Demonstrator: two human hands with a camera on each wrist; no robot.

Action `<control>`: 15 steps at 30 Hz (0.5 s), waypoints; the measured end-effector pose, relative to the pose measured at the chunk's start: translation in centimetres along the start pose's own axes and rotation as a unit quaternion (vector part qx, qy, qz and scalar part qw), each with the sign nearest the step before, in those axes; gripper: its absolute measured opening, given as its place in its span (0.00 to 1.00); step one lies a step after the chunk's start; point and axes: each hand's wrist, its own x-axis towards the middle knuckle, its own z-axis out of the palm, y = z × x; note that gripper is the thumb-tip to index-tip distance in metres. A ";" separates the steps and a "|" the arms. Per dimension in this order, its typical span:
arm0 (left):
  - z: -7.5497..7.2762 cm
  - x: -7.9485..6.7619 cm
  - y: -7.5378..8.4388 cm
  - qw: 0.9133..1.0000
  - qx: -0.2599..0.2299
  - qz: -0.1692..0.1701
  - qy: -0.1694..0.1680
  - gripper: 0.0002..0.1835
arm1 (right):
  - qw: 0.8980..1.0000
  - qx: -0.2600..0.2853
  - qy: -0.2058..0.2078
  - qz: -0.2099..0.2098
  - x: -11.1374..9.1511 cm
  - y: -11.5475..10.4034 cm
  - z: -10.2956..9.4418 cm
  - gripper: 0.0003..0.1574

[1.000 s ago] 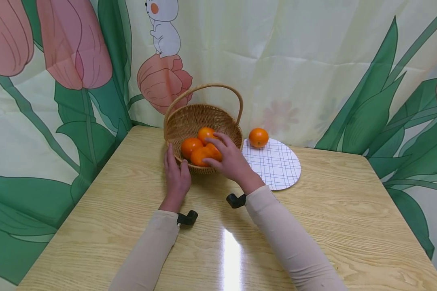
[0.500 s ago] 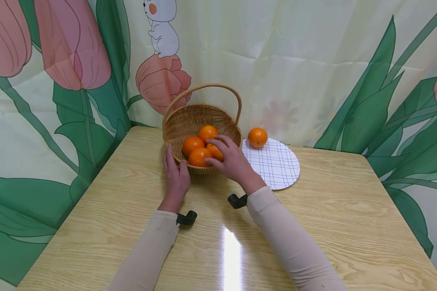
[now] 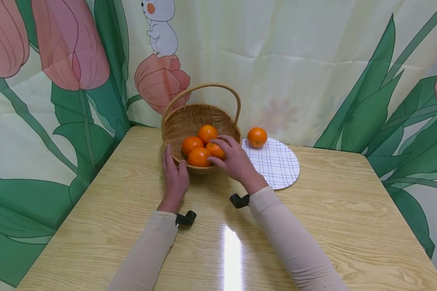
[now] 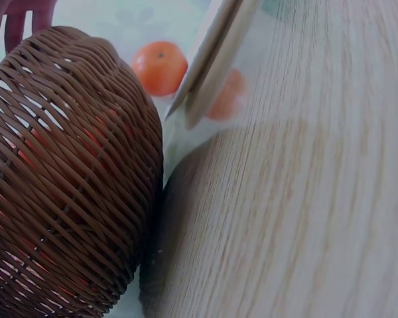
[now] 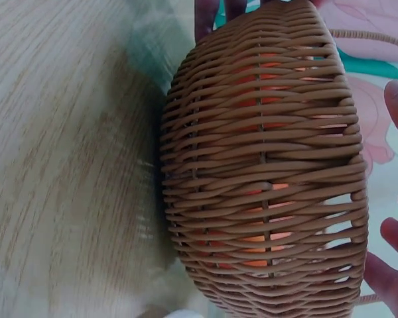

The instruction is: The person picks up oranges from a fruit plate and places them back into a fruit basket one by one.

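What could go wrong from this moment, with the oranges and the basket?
The single orange near the back edge of the checkered mat might roll away, since no hand holds it. In the basket, the front orange lies close to the front edge; the right hand could perhaps nudge it over.

Work surface: table, top faced in pale wood grain. A bright streak of light is reflected in its gloss, near the middle of the front. Two items are seen directly on it, both placed toward the back edge. A brown wicker basket is stood left of centre; its base is met by a dark shadow. A white oval board, marked with blue grid lines, is laid flat just right of the basket; contact between them cannot be determined.
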 end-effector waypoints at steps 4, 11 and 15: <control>0.0 0.0 0.0 1.000 0.000 -0.003 0.002 0.36 | 1.000 0.002 0.002 0.009 -0.1 0.2 -0.2 0.32; 0.0 0.1 -0.1 1.000 0.001 -0.009 0.000 0.36 | 1.000 -0.002 0.019 0.015 -0.1 0.8 -0.5 0.31; 0.0 0.1 -0.1 1.000 0.003 -0.011 -0.004 0.37 | 0.999 -0.008 0.026 0.024 -0.2 1.2 -0.6 0.31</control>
